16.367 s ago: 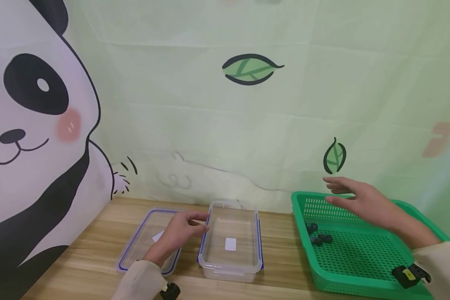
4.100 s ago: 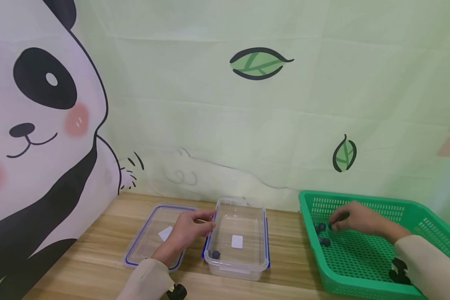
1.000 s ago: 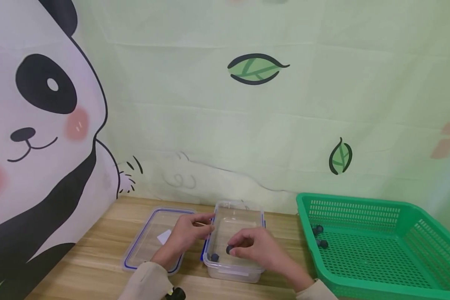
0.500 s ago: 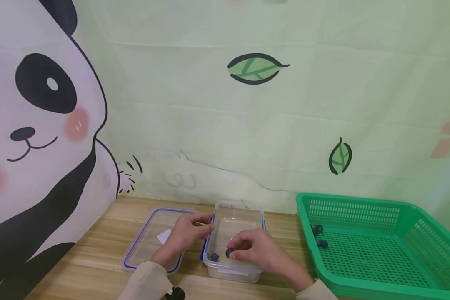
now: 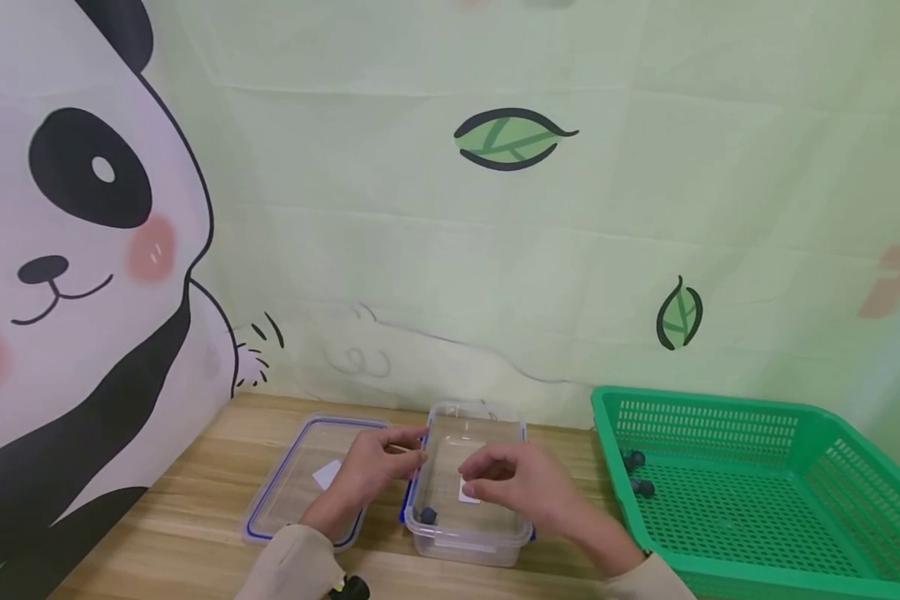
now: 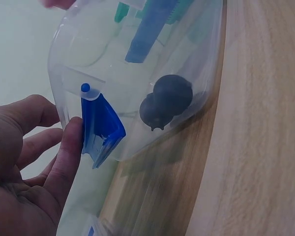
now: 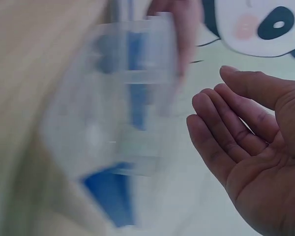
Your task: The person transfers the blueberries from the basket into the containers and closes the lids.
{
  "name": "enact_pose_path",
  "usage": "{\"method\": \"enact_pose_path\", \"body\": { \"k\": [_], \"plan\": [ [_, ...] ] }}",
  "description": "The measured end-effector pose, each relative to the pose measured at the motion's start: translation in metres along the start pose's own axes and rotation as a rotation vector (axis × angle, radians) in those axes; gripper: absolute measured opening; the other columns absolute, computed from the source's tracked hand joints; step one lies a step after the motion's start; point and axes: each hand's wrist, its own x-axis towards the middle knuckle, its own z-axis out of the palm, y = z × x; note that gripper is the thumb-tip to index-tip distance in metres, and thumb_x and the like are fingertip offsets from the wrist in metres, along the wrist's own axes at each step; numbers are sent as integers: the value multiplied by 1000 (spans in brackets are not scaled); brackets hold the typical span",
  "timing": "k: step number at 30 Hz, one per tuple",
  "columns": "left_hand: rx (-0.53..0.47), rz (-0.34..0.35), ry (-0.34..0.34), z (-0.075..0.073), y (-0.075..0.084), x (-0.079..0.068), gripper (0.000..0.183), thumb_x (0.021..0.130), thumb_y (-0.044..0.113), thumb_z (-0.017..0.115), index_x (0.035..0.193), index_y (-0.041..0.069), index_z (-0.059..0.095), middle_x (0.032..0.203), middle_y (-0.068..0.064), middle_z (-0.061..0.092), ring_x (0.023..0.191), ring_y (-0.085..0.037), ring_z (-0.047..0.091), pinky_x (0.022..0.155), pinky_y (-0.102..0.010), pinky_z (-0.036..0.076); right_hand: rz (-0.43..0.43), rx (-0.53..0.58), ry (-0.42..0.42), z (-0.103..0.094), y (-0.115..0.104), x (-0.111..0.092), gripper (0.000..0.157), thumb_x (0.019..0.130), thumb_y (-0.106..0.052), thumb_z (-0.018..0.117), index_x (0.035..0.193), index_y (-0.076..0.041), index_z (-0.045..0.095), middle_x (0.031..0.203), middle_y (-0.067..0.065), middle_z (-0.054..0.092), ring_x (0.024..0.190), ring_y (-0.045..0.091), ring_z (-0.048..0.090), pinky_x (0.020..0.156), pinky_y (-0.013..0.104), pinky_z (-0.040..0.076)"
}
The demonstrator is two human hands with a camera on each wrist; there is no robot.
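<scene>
A clear lidless plastic box (image 5: pixel 471 542) with blue clips stands on the table in the head view. Two dark blueberries (image 6: pixel 172 96) lie against each other in its near left corner, best seen in the left wrist view. My left hand (image 5: pixel 378 458) touches the box's left side, a fingertip against the blue clip (image 6: pixel 101 128) in the left wrist view. Over the box's right half hovers my right hand (image 5: pixel 525 487), fingers slightly bent and apart from the thumb. In the right wrist view nothing sits between the right hand's fingers (image 7: pixel 214 140).
A green perforated basket (image 5: pixel 727 575) stands to the right, with several blueberries (image 5: pixel 643 488) along its left wall. Flat on the wooden table (image 5: pixel 172 500) at left lies the clear lid (image 5: pixel 300 450) with a blue seal. Behind hangs a panda-print cloth (image 5: pixel 360 208).
Half a second ago my right hand pinched a blueberry low over the box; it has let go and lifted slightly rightward. Earlier, that hand was over the basket. My left hand stays put.
</scene>
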Motion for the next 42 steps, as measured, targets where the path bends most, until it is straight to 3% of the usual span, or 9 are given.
{"method": "enact_pose_path", "body": {
  "k": [10, 16, 19, 24, 29, 38, 42],
  "plan": [
    [-8, 1, -7, 0, 1, 0, 39, 94, 3, 77, 132, -3, 71, 105, -10, 72, 83, -20, 71, 76, -37, 65, -65, -179, 123, -69, -70, -13, 17, 99, -19, 78, 114, -11, 79, 105, -3, 77, 97, 15, 73, 88, 38, 62],
    [-16, -1, 1, 0, 1, 0, 39, 94, 3, 77, 132, -3, 72, 105, -10, 71, 82, -20, 71, 75, -36, 64, -100, -290, 175, -114, -79, -21, 20, 99, -23, 79, 117, -13, 79, 106, -5, 77, 99, 15, 74, 87, 37, 61],
    [-22, 6, 0, 0, 0, 0, 38, 93, 2, 77, 131, -4, 72, 105, -11, 71, 82, -20, 71, 75, -35, 64, -50, -344, 171, -139, -65, -24, 23, 99, -26, 78, 119, -14, 78, 111, -3, 77, 102, 16, 73, 88, 34, 60],
    [-29, 12, 0, 1, -1, 0, 39, 93, 1, 76, 131, -4, 72, 106, -11, 72, 81, -20, 72, 75, -34, 64, 30, -385, 134, -175, -24, -31, 29, 101, -30, 76, 124, -13, 77, 120, 3, 76, 109, 19, 72, 89, 32, 59],
    [-26, 13, 0, 1, -1, 0, 39, 93, 0, 77, 131, -4, 72, 106, -12, 73, 80, -20, 72, 74, -35, 64, 89, -410, 89, -198, 20, -39, 28, 101, -26, 76, 123, -9, 77, 115, 2, 77, 104, 20, 71, 84, 32, 59],
    [-25, 20, 0, 1, 0, 0, 40, 92, 1, 78, 131, -5, 72, 104, -11, 73, 80, -20, 72, 73, -34, 64, 200, -420, -94, -203, 92, -46, 22, 97, -13, 78, 113, 1, 77, 108, 9, 77, 98, 23, 71, 82, 40, 61],
    [-30, 32, -1, 0, -1, 0, 41, 91, 1, 78, 131, -6, 71, 105, -10, 73, 81, -22, 73, 73, -36, 65, 226, -384, -176, -199, 113, -49, 18, 93, -8, 80, 108, 2, 77, 103, 8, 76, 92, 21, 70, 77, 36, 62]
  ]
}}
